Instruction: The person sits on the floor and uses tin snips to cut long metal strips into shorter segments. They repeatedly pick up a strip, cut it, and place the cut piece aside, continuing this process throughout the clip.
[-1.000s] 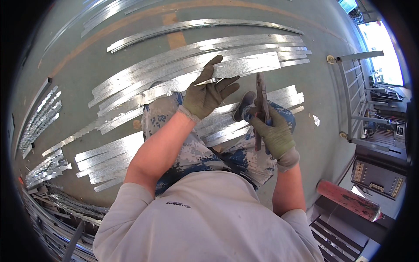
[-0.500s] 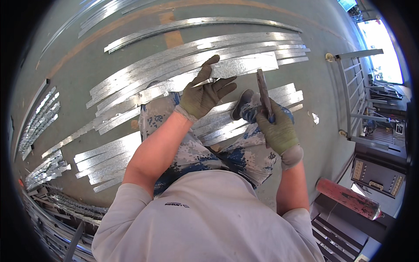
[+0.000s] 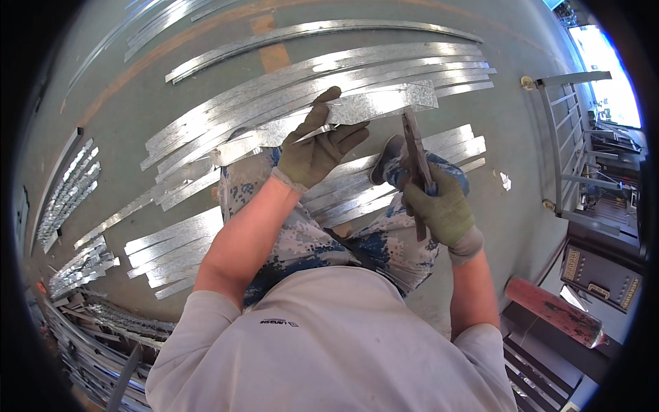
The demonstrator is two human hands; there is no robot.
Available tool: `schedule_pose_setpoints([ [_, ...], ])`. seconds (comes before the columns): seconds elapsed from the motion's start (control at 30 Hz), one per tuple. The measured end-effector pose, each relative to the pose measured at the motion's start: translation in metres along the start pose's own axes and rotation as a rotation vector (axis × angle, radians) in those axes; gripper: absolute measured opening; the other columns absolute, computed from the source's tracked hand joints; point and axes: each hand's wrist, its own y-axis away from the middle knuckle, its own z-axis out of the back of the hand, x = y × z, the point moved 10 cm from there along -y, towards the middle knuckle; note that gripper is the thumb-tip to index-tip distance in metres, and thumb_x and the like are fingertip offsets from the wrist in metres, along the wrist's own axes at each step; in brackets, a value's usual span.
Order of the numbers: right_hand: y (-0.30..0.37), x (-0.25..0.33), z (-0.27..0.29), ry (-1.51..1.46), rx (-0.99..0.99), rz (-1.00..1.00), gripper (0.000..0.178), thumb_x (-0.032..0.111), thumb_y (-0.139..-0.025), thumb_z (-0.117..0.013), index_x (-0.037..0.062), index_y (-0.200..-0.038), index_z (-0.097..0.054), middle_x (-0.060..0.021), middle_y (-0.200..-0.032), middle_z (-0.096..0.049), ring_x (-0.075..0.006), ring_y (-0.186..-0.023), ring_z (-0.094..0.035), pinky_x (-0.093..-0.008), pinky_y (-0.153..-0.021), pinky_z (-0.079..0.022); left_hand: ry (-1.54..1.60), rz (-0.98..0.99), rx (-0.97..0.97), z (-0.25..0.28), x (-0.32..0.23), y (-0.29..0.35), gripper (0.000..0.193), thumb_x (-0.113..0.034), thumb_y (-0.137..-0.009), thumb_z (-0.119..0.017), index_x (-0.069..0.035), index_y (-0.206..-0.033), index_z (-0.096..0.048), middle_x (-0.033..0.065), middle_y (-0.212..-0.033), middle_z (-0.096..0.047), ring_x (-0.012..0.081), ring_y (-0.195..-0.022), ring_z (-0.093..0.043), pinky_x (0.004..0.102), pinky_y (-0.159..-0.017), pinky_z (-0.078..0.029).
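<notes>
My left hand (image 3: 306,156), in a green-grey work glove, is at a long shiny sheet-metal strip (image 3: 384,100). The thumb crosses over the strip while the fingers reach along its near edge. The strip's left part lies across my left knee, and its right end shows a crease. Gloved alike, my right hand (image 3: 443,209) is closed around a narrow, worn brown-grey metal bar tool (image 3: 414,144) with a bit of blue by the grip. The tool's upper end points away from me, just below the strip's right end. Its exact kind cannot be made out.
Several flat metal strips (image 3: 240,103) lie on the green floor beyond my legs, with more strips (image 3: 178,250) to the left. A wheeled metal frame (image 3: 556,144) stands at the right. A red cylinder (image 3: 552,310) lies nearer, at lower right. Metal stock (image 3: 75,343) fills the lower left.
The strip's right end has tilted, and its crease shows more clearly. My right hand and the bar tool have shifted slightly toward me and right. The whole view has moved a little.
</notes>
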Motion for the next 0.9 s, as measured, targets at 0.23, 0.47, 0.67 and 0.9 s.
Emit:
schedule_pose_setpoints([
  [0.23, -0.004, -0.012, -0.005, -0.358, 0.187, 0.009, 0.040, 0.011, -0.102, -0.072, -0.0025, -0.139, -0.068, -0.0081, -0.105, -0.073, -0.0152, -0.083, -0.071, -0.0301, -0.073, -0.058, 0.018, 0.023, 0.006, 0.007, 0.006, 0.001, 0.045, -0.031, -0.121, -0.050, -0.013, -0.162, -0.051, 0.0160, -0.145, -0.074, 0.0459, -0.137, -0.068, 0.0616, -0.122, -0.056],
  [0.47, -0.006, -0.029, -0.020, -0.763, 0.485, -0.093, 0.050, 0.009, -0.100, -0.075, -0.0048, -0.147, -0.063, -0.0109, -0.110, -0.076, -0.0207, -0.088, -0.075, -0.0341, -0.078, -0.062, 0.017, 0.016, 0.039, 0.019, 0.004, 0.003, 0.047, -0.030, -0.121, -0.048, -0.015, -0.166, -0.047, 0.0224, -0.150, -0.069, 0.0463, -0.142, -0.064, 0.0623, -0.123, -0.054],
  [0.67, -0.011, -0.025, -0.020, -0.740, 0.422, -0.061, 0.055, 0.008, -0.101, -0.077, -0.0047, -0.152, -0.060, -0.0117, -0.119, -0.075, -0.0221, -0.094, -0.075, -0.0384, -0.083, -0.066, -0.016, 0.034, 0.034, 0.014, 0.005, -0.003, 0.048, -0.029, -0.121, -0.048, -0.019, -0.168, -0.045, 0.0209, -0.152, -0.068, 0.0449, -0.144, -0.064, 0.0607, -0.125, -0.052],
  [0.9, -0.004, -0.023, -0.020, -0.637, 0.330, 0.006, 0.056, 0.011, -0.104, -0.076, -0.0004, -0.156, -0.058, -0.0114, -0.129, -0.075, -0.0206, -0.106, -0.075, -0.0360, -0.088, -0.064, -0.020, 0.002, 0.042, 0.010, 0.000, 0.003, 0.046, -0.028, -0.120, -0.051, -0.017, -0.165, -0.048, 0.0209, -0.151, -0.069, 0.0432, -0.141, -0.066, 0.0597, -0.121, -0.056],
])
